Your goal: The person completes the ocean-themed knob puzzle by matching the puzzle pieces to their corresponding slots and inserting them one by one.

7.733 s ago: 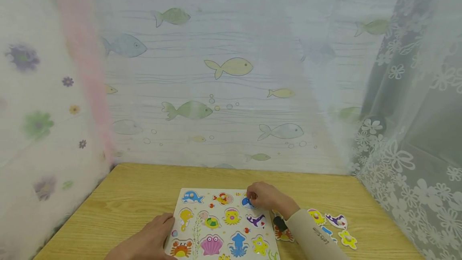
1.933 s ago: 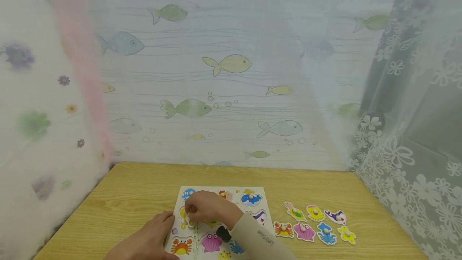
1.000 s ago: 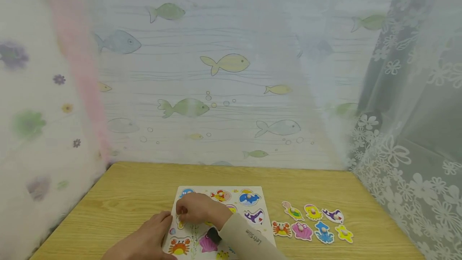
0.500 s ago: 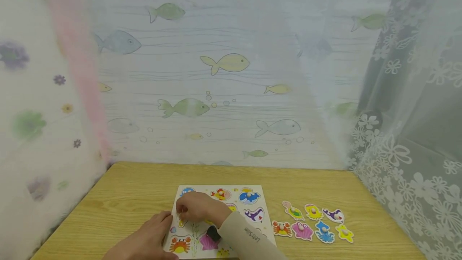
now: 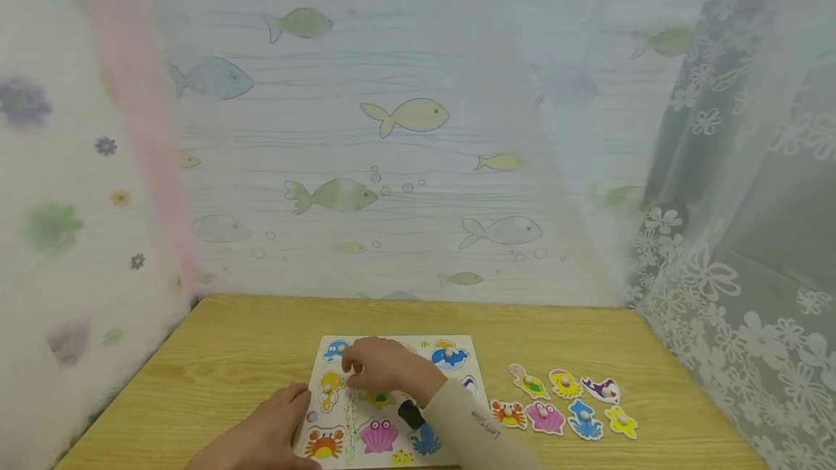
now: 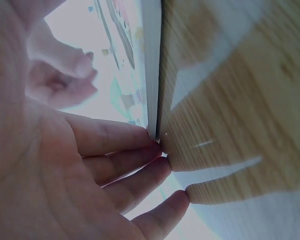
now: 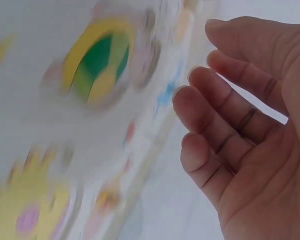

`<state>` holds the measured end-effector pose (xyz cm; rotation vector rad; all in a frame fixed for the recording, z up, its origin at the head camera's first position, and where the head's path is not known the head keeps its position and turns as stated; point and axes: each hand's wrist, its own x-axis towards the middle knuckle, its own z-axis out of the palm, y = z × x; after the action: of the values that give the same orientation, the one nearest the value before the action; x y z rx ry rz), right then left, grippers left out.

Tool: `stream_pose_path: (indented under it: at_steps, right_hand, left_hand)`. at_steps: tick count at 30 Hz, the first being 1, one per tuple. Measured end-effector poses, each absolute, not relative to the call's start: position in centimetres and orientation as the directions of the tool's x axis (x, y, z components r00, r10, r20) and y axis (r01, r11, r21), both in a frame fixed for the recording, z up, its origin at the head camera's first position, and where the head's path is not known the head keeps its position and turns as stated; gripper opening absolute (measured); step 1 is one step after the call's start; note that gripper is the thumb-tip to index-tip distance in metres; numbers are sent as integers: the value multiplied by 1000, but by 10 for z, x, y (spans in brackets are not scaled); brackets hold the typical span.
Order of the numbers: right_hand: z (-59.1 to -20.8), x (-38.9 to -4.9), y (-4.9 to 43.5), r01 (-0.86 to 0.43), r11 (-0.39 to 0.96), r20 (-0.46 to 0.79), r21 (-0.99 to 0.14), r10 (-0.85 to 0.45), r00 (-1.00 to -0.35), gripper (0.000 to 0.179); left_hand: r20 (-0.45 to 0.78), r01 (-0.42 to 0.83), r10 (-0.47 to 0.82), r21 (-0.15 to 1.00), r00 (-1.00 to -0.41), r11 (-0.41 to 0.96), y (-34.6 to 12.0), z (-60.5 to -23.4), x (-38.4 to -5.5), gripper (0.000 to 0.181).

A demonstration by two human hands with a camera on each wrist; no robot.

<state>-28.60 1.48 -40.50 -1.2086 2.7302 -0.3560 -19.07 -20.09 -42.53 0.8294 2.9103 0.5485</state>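
A wooden puzzle board (image 5: 418, 340) with printed sea animals lies on the table. My left hand (image 5: 274, 419) rests at its left edge; in the left wrist view its straight fingers (image 6: 115, 139) touch the board's side. The yellow seahorse piece (image 5: 328, 392) sits in its slot, peg up. Just right of it, my right hand (image 5: 385, 365) hovers over the board, and the right wrist view shows its fingers (image 7: 192, 107) loosely bent around nothing. Pegged dolphin (image 5: 337, 351) and whale (image 5: 448, 357) pieces lie in the top row; the red fish is mostly hidden behind the right hand.
Right of the board lie loose pegged pieces in two rows: turtle (image 5: 527, 381), octopus (image 5: 564, 384), shark (image 5: 601, 390), crab (image 5: 509, 415), shell (image 5: 545, 418), squid (image 5: 585, 420) and starfish (image 5: 621, 421). A fish-patterned curtain (image 5: 418, 238) hangs behind the table.
Earlier my right hand went from the whale to the seahorse slot and worked there. Now it has let go of the seahorse piece and moved right. The left hand stays at the edge.
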Motion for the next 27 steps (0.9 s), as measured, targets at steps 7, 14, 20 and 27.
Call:
stream_pose_path:
  at_steps: [7, 14, 20, 27]
  right_hand:
    - [-399, -282, 66, -667, 698, 20, -262, -687, -727, 18]
    - [-392, -275, 123, -646, 714, 80, -270, -652, -754, 20]
    - [-394, -270, 166, -632, 737, 129, -240, -621, -773, 18]
    - [-392, -260, 215, -575, 777, 189, -255, -543, -818, 15]
  left_hand:
    - [-14, 448, 487, 372, -873, 813, -200, -424, -189, 111]
    - [0, 467, 501, 360, -865, 808, -199, -424, -190, 111]
    - [-2, 474, 507, 352, -862, 807, -200, -424, -190, 111]
    - [8, 485, 513, 342, -858, 805, -200, -424, -190, 112]
